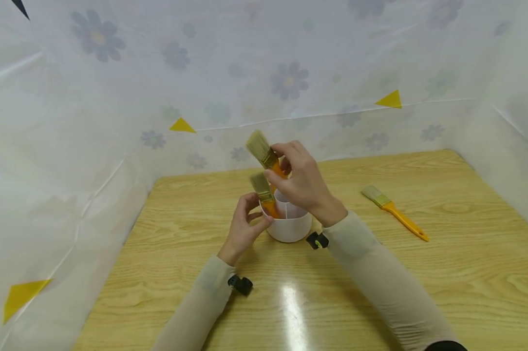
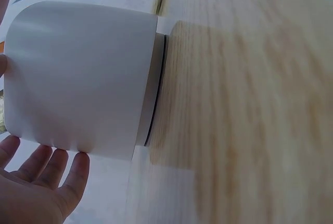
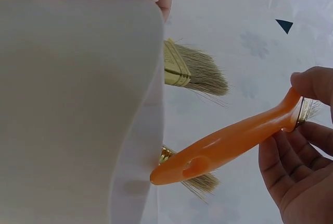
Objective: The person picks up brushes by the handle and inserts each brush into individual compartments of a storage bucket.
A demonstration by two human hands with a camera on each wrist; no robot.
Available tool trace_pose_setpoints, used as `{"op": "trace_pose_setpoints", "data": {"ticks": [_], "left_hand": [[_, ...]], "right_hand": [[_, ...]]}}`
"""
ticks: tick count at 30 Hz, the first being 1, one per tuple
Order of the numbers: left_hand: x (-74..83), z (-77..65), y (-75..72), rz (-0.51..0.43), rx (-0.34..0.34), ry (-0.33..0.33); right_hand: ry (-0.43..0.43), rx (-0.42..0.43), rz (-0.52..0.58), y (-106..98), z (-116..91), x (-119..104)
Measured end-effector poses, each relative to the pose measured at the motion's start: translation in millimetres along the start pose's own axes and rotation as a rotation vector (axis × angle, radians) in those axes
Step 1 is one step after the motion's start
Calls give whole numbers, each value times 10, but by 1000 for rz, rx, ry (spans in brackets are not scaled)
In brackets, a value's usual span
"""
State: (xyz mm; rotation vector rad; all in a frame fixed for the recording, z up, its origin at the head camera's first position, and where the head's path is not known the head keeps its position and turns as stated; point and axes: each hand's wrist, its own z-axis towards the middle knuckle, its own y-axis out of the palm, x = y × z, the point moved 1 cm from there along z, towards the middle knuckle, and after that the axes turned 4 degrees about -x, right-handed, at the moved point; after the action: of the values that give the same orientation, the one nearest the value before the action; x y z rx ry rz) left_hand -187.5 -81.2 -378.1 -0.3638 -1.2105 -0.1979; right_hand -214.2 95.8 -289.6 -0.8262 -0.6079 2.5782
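A white round desk organizer [image 1: 289,230] with inner dividers stands on the table. My left hand [image 1: 245,226] holds its left side, thumb at the front rim and fingertips along the wall [image 2: 78,78]. A paintbrush [image 1: 264,196] leans in the left compartment, bristles up. My right hand [image 1: 302,183] grips another paintbrush [image 3: 229,148] near its metal band, above the organizer. Its orange handle points down, the end overlapping the rim in the right wrist view. Behind that handle shows a further brush's bristles [image 3: 203,183], hidden in the head view.
One more paintbrush [image 1: 395,212] with an orange handle lies on the wood-grain table [image 1: 159,273], right of the organizer. Flower-patterned white sheeting [image 1: 229,63] hangs behind the table and along both sides, with yellow triangles [image 1: 182,125] on it.
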Motion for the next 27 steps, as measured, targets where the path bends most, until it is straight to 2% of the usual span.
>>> {"op": "trace_pose_setpoints", "data": {"ticks": [18,27], "left_hand": [[0,-3,-6,16,-7,-4],[11,-5,4,12,-6,5]], "right_hand": [[-30,32,1,25,58,-4],[-14,18,17,56,5,58]]}}
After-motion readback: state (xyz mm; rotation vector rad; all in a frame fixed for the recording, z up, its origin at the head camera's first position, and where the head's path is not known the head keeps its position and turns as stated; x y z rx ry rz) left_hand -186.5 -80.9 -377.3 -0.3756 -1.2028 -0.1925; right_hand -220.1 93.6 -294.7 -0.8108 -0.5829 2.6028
